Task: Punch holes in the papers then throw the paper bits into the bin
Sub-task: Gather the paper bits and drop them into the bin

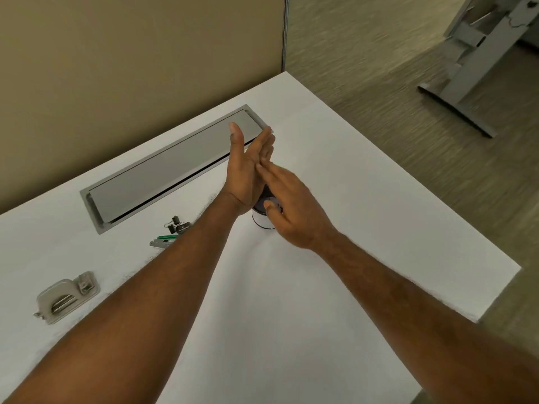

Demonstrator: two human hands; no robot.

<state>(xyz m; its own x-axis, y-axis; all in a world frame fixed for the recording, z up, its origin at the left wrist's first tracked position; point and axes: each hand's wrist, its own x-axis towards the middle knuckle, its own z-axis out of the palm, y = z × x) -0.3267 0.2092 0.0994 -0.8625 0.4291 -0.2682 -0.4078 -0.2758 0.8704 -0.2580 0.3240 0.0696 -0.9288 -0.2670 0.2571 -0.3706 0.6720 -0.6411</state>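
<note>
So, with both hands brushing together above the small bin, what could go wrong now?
1. The left hand and right hand hide most of the small bin, so bits may miss it and fall on the white table.
2. A forearm could knock the binder clips nearby.

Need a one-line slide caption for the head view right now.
Left hand and right hand brush together, open, above a small bin on the white desk.

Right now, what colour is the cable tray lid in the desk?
Grey, matte, on the cable tray lid; head view.
</note>
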